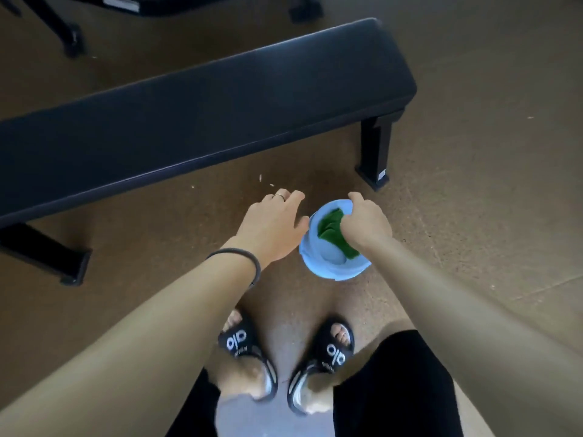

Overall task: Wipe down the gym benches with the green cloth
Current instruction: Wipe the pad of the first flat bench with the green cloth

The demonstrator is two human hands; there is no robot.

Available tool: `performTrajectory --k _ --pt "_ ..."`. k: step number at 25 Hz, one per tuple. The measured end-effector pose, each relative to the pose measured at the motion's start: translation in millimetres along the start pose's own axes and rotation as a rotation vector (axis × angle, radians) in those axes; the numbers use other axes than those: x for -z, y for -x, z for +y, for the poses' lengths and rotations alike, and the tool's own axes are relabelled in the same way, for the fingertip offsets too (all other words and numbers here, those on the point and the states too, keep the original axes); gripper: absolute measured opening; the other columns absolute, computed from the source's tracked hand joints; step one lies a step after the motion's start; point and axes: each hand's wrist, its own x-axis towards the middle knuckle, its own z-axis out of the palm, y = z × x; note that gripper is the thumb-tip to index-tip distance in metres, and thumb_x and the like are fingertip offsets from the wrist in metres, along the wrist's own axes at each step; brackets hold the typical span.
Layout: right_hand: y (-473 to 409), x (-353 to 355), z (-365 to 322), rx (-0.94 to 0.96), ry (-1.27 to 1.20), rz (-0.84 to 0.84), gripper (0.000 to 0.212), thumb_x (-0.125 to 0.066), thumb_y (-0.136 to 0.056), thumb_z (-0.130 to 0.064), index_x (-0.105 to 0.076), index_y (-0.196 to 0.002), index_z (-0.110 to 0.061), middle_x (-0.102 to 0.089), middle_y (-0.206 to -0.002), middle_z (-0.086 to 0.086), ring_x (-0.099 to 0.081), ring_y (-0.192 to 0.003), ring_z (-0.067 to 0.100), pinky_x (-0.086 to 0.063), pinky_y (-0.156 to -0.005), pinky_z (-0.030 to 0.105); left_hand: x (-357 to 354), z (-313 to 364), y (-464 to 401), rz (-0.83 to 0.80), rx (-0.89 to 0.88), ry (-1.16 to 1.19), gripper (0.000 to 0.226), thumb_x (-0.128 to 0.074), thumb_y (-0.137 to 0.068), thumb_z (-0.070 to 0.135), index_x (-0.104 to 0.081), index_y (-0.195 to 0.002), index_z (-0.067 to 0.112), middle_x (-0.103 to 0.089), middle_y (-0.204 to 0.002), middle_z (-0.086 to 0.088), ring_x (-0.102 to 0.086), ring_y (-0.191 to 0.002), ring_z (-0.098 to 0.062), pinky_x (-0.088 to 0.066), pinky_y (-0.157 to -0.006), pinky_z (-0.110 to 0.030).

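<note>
1. Two hands over a blue bucket [328,266] on the floor.
2. Right hand [366,222] grasps the green cloth [331,230] inside it.
3. Left hand [274,222], fingers relaxed, at the bucket's 9 o'clock.
4. Bench [202,105] lies toward 11 o'clock, long axis 8-to-2.

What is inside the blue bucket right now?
The green cloth, held by the right hand, lies inside the bucket. Pale bottom shows beside it; what lies under the cloth and hand is hidden.

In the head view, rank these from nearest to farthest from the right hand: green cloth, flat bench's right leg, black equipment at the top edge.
1. Green cloth, gripped by the right hand in the blue bucket.
2. Bench leg, ahead on the floor.
3. Black equipment, beyond the bench.
</note>
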Motion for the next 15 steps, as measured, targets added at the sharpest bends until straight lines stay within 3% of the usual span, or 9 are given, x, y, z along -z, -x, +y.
performTrajectory --k 5,10,13,15 --pt "-113 -86 52 -0.096 0.096 -0.094 0.075 -0.054 -0.091 -0.012 -0.023 -0.159 -0.016 -0.051 -0.142 0.015 -0.052 -0.127 0.037 -0.049 -0.100 0.047 -108 -29 -109 0.039 -0.103 -0.033 0.055 -0.046 -0.105 0.041 -0.036 -0.155 0.022 -0.047 -0.150 -0.005 -0.048 -0.134 -0.028 -0.042 -0.107 -0.045" --pt "-168 -134 84 -0.098 0.066 -0.070 0.065 -0.066 -0.091 -0.024 -0.034 -0.147 -0.010 -0.057 -0.131 0.012 -0.058 -0.119 0.034 -0.050 -0.089 0.042 -159 -43 -164 0.060 -0.164 -0.020 0.055 -0.047 -0.105 0.040 -0.035 -0.155 0.022 -0.043 -0.154 -0.005 -0.046 -0.137 -0.027 -0.041 -0.108 -0.043" --pt "-174 -135 89 -0.119 0.049 -0.076 0.043 -0.070 -0.090 -0.026 -0.046 -0.123 -0.012 -0.055 -0.126 0.012 -0.055 -0.107 0.029 -0.044 -0.079 0.038 -157 -42 -168 0.052 -0.193 0.005 0.054 -0.047 -0.105 0.039 -0.034 -0.155 0.022 -0.043 -0.154 -0.005 -0.046 -0.137 -0.028 -0.041 -0.108 -0.044" --pt "-175 -136 92 -0.141 0.031 -0.098 0.038 -0.071 -0.090 -0.026 -0.048 -0.117 -0.013 -0.054 -0.127 0.012 -0.054 -0.110 0.029 -0.041 -0.078 0.035 -148 -42 -168 0.040 -0.218 0.004 0.054 -0.047 -0.106 0.038 -0.033 -0.156 0.022 -0.041 -0.156 -0.005 -0.046 -0.138 -0.027 -0.041 -0.108 -0.043"
